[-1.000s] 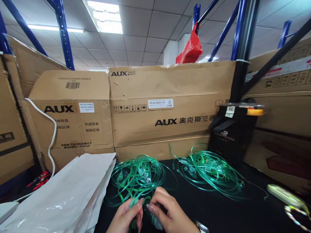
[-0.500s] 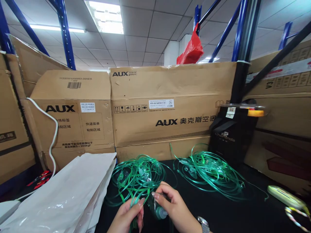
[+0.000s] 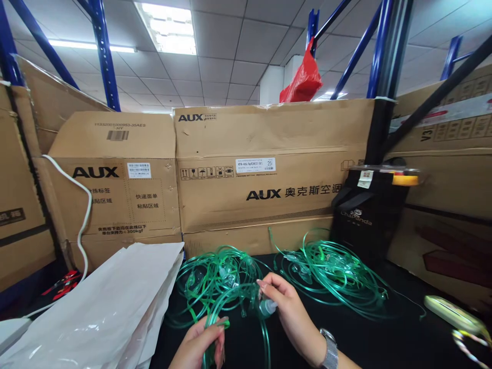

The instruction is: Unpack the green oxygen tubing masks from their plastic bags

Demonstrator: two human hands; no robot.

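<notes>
"what are you gripping?"

"my left hand point(image 3: 202, 341) is pinching a bundle of glossy, see-through green plastic tubing point(image 3: 223, 300), its smooth strands arcing toward my other side. my right hand point(image 3: 286, 302) is grasping a small translucent plastic piece with a pale, stubby cylindrical end point(image 3: 268, 307), thumb and fingertip pressing together."

"where is that bundle sitting?"

"it's curving between my hands, over the matte black tabletop point(image 3: 303, 343), near a tangled heap of shiny green tubing point(image 3: 215, 264). a second, looser green coil point(image 3: 334, 271) is lying farther right, and smooth white plastic sheets point(image 3: 111, 302) are spreading at left."
</notes>
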